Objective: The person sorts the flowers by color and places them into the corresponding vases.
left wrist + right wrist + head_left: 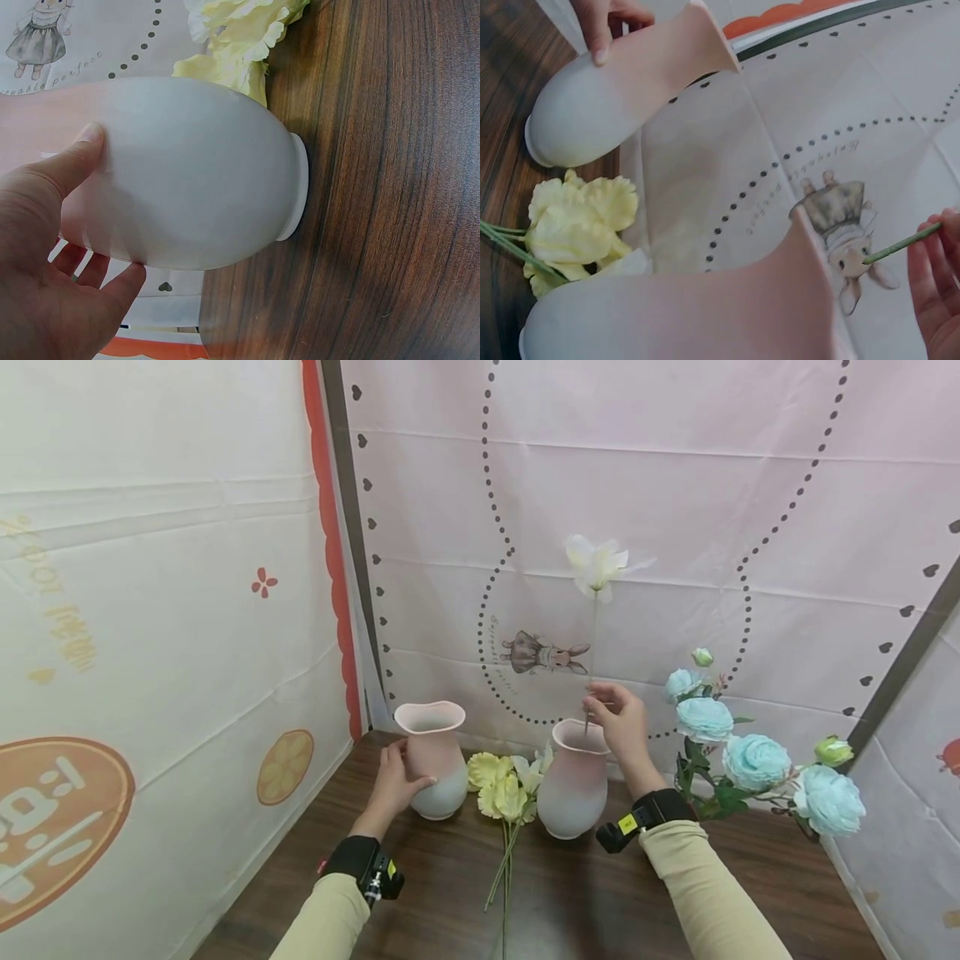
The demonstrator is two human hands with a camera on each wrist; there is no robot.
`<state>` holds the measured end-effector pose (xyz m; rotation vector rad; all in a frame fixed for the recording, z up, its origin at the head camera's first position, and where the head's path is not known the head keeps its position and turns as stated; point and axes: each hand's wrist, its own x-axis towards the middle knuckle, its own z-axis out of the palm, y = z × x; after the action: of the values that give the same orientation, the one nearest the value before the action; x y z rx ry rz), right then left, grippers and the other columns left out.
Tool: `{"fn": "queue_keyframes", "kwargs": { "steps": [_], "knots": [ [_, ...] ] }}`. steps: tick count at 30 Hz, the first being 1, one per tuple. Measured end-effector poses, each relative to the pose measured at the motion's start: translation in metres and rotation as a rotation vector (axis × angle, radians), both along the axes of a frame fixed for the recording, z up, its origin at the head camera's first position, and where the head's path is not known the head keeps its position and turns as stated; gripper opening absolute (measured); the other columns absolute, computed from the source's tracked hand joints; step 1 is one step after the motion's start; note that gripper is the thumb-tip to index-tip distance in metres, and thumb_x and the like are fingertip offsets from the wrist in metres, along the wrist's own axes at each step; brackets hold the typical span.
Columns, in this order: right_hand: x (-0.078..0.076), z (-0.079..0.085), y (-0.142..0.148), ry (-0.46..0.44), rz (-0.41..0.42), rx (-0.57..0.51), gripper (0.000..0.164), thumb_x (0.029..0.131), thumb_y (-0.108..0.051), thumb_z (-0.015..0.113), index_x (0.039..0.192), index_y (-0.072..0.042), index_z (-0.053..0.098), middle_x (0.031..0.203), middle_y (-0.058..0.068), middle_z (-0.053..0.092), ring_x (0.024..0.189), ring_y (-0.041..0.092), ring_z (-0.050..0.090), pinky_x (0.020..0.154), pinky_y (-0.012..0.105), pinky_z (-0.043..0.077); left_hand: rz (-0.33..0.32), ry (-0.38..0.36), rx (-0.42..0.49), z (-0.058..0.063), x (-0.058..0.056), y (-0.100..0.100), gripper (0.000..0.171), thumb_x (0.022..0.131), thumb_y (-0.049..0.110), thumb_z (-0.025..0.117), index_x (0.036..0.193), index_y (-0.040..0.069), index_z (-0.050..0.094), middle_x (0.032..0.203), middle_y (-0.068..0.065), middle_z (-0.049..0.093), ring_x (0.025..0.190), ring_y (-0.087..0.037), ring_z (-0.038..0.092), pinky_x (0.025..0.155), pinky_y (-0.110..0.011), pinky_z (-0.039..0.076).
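My left hand [392, 783] grips the side of the left pink-and-white vase [444, 777], which stands upright on the table. In the left wrist view the thumb [75, 159] lies across the near side and the fingers curl round beneath. A white artificial flower [597, 567] stands nearly upright in my right hand [624, 725], its thin stem pinched between thumb and fingertips. Below the fingers, the green stem's cut end [877, 257] points toward the mouth of the right pink-and-white vase [572, 789]. In the right wrist view that end shows just beyond the rim.
Pale yellow and white artificial flowers [504, 795] lie between the vases, their stems toward the front of the brown table [442, 902]. Light blue artificial roses [756, 762] with green leaves are at the right. Printed cloth [645, 493] hangs behind and at both sides.
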<state>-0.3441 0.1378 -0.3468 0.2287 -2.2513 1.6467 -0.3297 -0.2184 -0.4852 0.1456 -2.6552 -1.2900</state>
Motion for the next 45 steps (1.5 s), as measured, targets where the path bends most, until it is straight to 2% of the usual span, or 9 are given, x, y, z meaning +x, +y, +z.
{"fn": "queue_keyframes", "kwargs": {
  "steps": [12, 17, 19, 24, 26, 34, 40, 42, 45],
  "knots": [
    [-0.005, -0.019, 0.005, 0.051, -0.05, -0.011, 0.023, 0.098, -0.012, 0.062, 0.119, -0.004, 0.066, 0.114, 0.018, 0.069, 0.084, -0.007, 0.061, 0.076, 0.007, 0.056, 0.005, 0.002, 0.011, 0.001, 0.002, 0.001, 0.089, 0.084, 0.018, 0.08, 0.15, 0.0, 0.021, 0.148, -0.026, 0.027, 0.143, -0.045, 0.034, 0.122, -0.056, 0.031],
    [-0.004, -0.021, 0.006, 0.06, -0.054, -0.014, 0.025, 0.098, -0.012, 0.062, 0.12, -0.002, 0.066, 0.115, 0.021, 0.069, 0.087, -0.002, 0.062, 0.074, 0.005, 0.054, 0.007, -0.007, 0.007, 0.003, 0.002, 0.0, 0.09, 0.084, 0.018, 0.08, 0.149, 0.0, 0.021, 0.149, -0.026, 0.027, 0.143, -0.045, 0.033, 0.122, -0.056, 0.03],
    [0.003, -0.015, 0.004, 0.04, -0.055, -0.012, 0.025, 0.098, -0.009, 0.061, 0.121, 0.001, 0.065, 0.116, 0.024, 0.068, 0.09, 0.004, 0.064, 0.074, 0.006, 0.054, 0.007, -0.012, 0.01, 0.004, 0.001, 0.0, 0.09, 0.084, 0.018, 0.08, 0.15, 0.0, 0.021, 0.149, -0.026, 0.027, 0.144, -0.045, 0.033, 0.122, -0.056, 0.03],
    [0.003, -0.018, 0.005, 0.035, -0.053, -0.021, 0.025, 0.097, -0.008, 0.061, 0.121, 0.0, 0.064, 0.116, 0.022, 0.068, 0.086, -0.004, 0.063, 0.075, 0.006, 0.055, 0.004, -0.016, 0.015, 0.004, 0.002, 0.001, 0.09, 0.085, 0.018, 0.079, 0.151, 0.001, 0.02, 0.15, -0.026, 0.025, 0.144, -0.045, 0.032, 0.122, -0.056, 0.03],
    [-0.003, -0.026, 0.007, 0.058, -0.053, -0.031, 0.024, 0.097, -0.009, 0.062, 0.12, -0.002, 0.065, 0.115, 0.02, 0.069, 0.082, -0.01, 0.06, 0.074, 0.005, 0.054, 0.005, -0.018, 0.016, 0.004, 0.003, 0.001, 0.091, 0.085, 0.018, 0.079, 0.151, 0.001, 0.02, 0.151, -0.026, 0.025, 0.145, -0.045, 0.032, 0.122, -0.056, 0.03],
    [-0.003, -0.033, 0.006, 0.066, -0.05, -0.033, 0.024, 0.097, -0.009, 0.062, 0.12, -0.003, 0.064, 0.115, 0.022, 0.069, 0.086, -0.004, 0.061, 0.075, 0.006, 0.054, 0.012, -0.025, 0.024, 0.002, 0.001, 0.0, 0.092, 0.084, 0.019, 0.08, 0.151, 0.002, 0.02, 0.151, -0.024, 0.025, 0.145, -0.044, 0.032, 0.123, -0.055, 0.029],
    [-0.002, -0.039, 0.005, 0.044, -0.06, 0.015, 0.026, 0.097, -0.011, 0.064, 0.122, -0.005, 0.064, 0.116, 0.018, 0.071, 0.097, 0.016, 0.066, 0.077, 0.004, 0.05, 0.018, -0.02, 0.017, 0.001, 0.002, 0.0, 0.091, 0.084, 0.018, 0.08, 0.151, 0.002, 0.02, 0.15, -0.025, 0.025, 0.144, -0.044, 0.032, 0.122, -0.056, 0.029],
    [-0.001, -0.041, 0.005, 0.032, -0.073, 0.044, 0.025, 0.096, -0.012, 0.064, 0.121, -0.006, 0.065, 0.116, 0.016, 0.071, 0.102, 0.022, 0.067, 0.08, 0.008, 0.05, 0.018, -0.022, 0.015, 0.002, 0.002, 0.001, 0.091, 0.084, 0.018, 0.08, 0.151, 0.001, 0.02, 0.15, -0.025, 0.025, 0.144, -0.045, 0.032, 0.122, -0.057, 0.029],
    [-0.001, -0.043, 0.002, 0.03, -0.093, 0.094, 0.024, 0.096, -0.011, 0.065, 0.119, -0.006, 0.066, 0.116, 0.015, 0.072, 0.104, 0.027, 0.068, 0.089, 0.023, 0.057, 0.016, -0.025, 0.014, 0.003, 0.004, 0.001, 0.09, 0.084, 0.018, 0.079, 0.151, 0.002, 0.02, 0.15, -0.025, 0.025, 0.144, -0.044, 0.032, 0.122, -0.056, 0.029]
  ]
}}
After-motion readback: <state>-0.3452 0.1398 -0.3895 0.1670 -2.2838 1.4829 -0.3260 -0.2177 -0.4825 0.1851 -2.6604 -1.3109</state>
